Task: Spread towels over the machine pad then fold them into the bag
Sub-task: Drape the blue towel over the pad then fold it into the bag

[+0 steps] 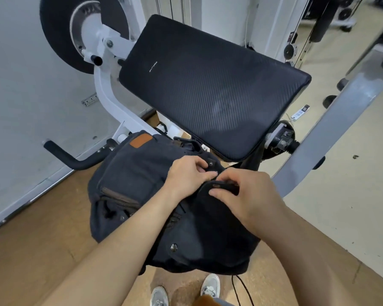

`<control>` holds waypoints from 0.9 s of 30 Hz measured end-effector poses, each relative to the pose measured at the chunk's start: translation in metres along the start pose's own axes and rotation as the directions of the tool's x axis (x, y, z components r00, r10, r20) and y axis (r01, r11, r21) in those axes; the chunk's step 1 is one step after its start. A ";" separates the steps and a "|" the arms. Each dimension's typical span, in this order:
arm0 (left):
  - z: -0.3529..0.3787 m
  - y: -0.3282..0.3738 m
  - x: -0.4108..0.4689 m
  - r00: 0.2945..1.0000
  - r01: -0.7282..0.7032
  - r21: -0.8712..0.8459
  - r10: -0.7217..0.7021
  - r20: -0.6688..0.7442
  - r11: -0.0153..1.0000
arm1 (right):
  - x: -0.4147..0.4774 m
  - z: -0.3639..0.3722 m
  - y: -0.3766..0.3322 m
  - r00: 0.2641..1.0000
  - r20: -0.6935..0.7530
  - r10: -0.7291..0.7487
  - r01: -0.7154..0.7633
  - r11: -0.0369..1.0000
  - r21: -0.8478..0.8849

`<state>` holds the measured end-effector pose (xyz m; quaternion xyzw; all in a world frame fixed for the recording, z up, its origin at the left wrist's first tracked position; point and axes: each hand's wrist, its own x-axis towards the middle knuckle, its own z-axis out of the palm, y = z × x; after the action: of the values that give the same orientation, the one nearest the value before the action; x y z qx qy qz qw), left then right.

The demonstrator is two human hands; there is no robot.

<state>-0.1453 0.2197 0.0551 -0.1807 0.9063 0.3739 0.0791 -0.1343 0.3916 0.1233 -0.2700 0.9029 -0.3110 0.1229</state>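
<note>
Gripping the bag (142, 184) at its top with 2 hands: left hand (187, 175) curled onto the flap edge beside a round metal snap (210, 163), right hand (250, 199) pinching a dark curved strap loop (221, 186) between thumb and fingers. Made of dark navy canvas, soft and slumped, with a tan leather patch (140, 140), brown zip trim (119, 196) and another metal stud (174, 247) lower down. Lies under both hands, spreading left of and below them, just in front of the machine pad (212, 89). Padded in black, shaped as a rounded rectangle, tilted, covered in ribbed woven-look vinyl with a dull sheen; near edge close to the fingers yet apart from them. Flanked on the left by a white painted steel frame (104, 91), a black disc (51, 36) and a black foam-wrapped handle (71, 159)
</note>
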 end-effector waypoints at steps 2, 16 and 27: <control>0.002 0.005 0.005 1.000 0.015 -0.019 -0.015 0.001 1.000 | 0.010 0.005 0.005 0.997 -0.078 0.024 -0.025 1.000 -0.009; -0.020 0.001 0.022 0.988 -0.135 -0.274 0.152 0.039 0.952 | 0.046 0.024 0.019 1.000 -0.015 -0.012 0.012 1.000 0.027; -0.034 0.000 0.022 0.988 -0.006 -0.412 0.069 0.138 0.911 | 0.065 0.036 0.026 0.976 -0.217 0.006 0.007 0.998 0.057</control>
<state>-0.1663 0.1902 0.0729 -0.1471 0.8024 0.5697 0.1001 -0.1845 0.3548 0.0755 -0.2310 0.9015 -0.3645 0.0314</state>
